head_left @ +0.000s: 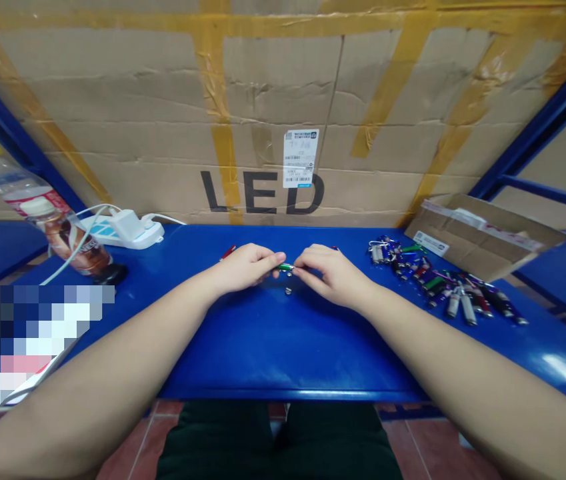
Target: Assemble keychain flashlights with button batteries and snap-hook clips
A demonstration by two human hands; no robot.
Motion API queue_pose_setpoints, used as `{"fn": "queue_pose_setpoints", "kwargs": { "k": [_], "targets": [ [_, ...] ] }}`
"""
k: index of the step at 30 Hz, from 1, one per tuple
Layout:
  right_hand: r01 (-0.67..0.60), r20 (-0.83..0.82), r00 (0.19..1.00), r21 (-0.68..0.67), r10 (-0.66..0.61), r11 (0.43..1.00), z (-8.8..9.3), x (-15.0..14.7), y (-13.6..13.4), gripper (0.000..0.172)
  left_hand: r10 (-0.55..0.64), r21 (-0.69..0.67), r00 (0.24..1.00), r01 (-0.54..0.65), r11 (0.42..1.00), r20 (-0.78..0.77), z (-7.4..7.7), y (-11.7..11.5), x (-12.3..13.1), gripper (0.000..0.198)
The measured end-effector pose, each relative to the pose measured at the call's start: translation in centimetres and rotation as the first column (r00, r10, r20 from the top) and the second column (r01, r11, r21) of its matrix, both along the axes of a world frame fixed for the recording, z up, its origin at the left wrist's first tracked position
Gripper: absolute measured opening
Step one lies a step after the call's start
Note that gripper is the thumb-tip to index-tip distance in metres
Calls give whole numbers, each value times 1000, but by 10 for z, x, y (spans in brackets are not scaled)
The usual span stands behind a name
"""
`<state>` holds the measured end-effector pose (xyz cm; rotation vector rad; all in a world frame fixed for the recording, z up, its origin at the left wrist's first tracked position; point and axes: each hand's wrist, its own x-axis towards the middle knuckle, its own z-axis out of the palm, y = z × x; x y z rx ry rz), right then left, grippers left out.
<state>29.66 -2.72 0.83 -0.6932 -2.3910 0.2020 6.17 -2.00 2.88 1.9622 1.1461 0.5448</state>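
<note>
Near the middle of the blue table (283, 353), my left hand (253, 267) pinches a small green cylinder (285, 267) between thumb and fingers. My right hand (330, 273) has its thumb and fingertips closed at the cylinder's right end; any small part between them is too small to make out. Just below the cylinder lies a small silvery piece (288, 291) on the table. A red cylinder (228, 253) rests behind my left hand, partly hidden by it.
Several small coloured and silver cylinders (433, 283) lie in a pile at the right, before an open cardboard box (483, 233). At the left are a white power strip (127, 230) and two bottles (75, 243). A large carton (163, 100) stands behind.
</note>
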Motion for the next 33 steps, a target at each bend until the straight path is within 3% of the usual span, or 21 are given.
{"fn": "queue_pose_setpoints", "kwargs": {
  "k": [2,5,13,18,26,29,33],
  "targets": [
    [-6,18,1000,38,5,999,1,1,0,19,1,-63,999,1,998,38,-3,1,1,58],
    [21,7,1000,14,-21,1000,1,2,1,18,11,9,1000,-11,1000,21,-7,3,2,52],
    [162,73,985,-96,-156,982,-6,4,7,19,195,179,979,-181,967,-62,-15,13,0,34],
    [205,175,968,-159,-177,966,-8,6,11,22,203,178,971,-180,967,-124,-19,15,-1,31],
    [237,174,965,-281,-194,930,-8,10,11,20,242,255,957,-197,947,-160,-9,13,-7,20],
    [206,101,978,-367,-182,907,-6,11,9,9,255,239,953,-213,947,-162,-5,14,-11,19],
    [136,51,991,-462,-127,877,1,13,3,9,240,218,959,-205,954,-153,-1,17,-18,20]
  ]
}}
